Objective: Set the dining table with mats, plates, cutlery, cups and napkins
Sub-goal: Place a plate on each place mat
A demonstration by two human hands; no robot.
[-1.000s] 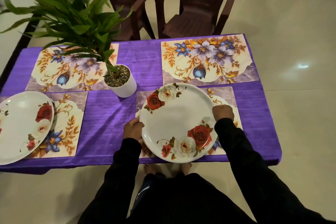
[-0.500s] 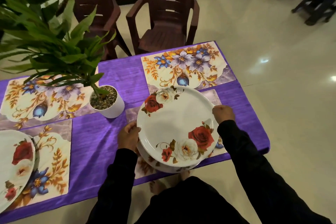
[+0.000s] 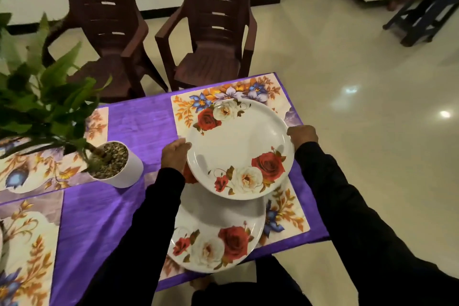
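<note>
Scene: A head-worn camera looks down on a dining table (image 3: pixel 119 206) covered in a purple cloth, with a person in dark sleeves standing at its near edge.

Held plate: A white plate with red and cream roses (image 3: pixel 239 149) is lifted above the table, spanning the gap between the near mat and the far mat.

Left hand: The left hand (image 3: pixel 175 155) grips the plate's left rim, fingers curled under the edge.

Right hand: The right hand (image 3: pixel 303 134) grips the plate's right rim, fingers curled over it.

Near right place: A second rose plate (image 3: pixel 216 238) lies on the near floral mat (image 3: pixel 285 213), partly under the held plate and overhanging the mat's near edge.

Far right place: The far floral mat (image 3: pixel 188 109) is laid but bears no plate; the held plate hangs partly over it.

Left side: Two more floral mats show, a far left mat (image 3: pixel 32 169) and a near left mat (image 3: pixel 27 243); the frame cuts off most of both, so I cannot tell what they hold.

Centrepiece: A potted plant in a white pot (image 3: pixel 119 164) stands between the left and right mats.

Seating: Two brown plastic chairs (image 3: pixel 206 40) stand beyond the far side.

Done so far: Four mats appear laid, and at least one plate is set.

Left to do: The held plate likely belongs on the far right mat. No cutlery, cups or napkins are visible, so most of the setting seems to remain.
</note>
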